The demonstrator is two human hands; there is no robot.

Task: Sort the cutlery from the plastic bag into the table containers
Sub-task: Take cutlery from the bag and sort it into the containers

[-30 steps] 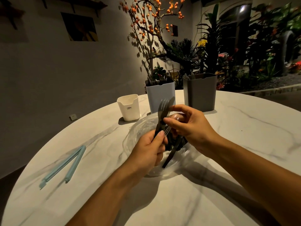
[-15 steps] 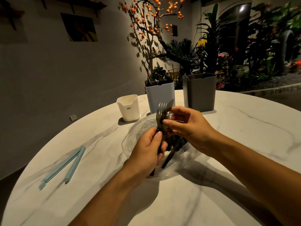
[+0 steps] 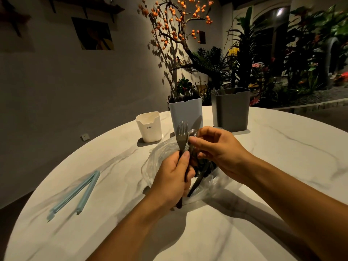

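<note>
My left hand (image 3: 174,178) grips the handle of a dark fork (image 3: 182,135) that stands upright, tines up, over the clear plastic bag (image 3: 209,187). My right hand (image 3: 216,149) pinches a spoon (image 3: 193,133) just right of the fork's head. More dark cutlery (image 3: 199,178) lies in the bag between my hands. Behind the bag stand three containers: a low white one (image 3: 149,128) at the left, a tall pale blue one (image 3: 185,112) with cutlery in it, and a tall grey one (image 3: 230,110) with cutlery in it.
A pale blue bag clip (image 3: 75,193) lies open on the left part of the round marble table (image 3: 273,147). Plants and a wall stand beyond the table's far edge.
The fork has slid lower in my left hand, so its handle now pokes out below the palm. My right hand has shifted its pinch onto the spoon beside the fork's head.
</note>
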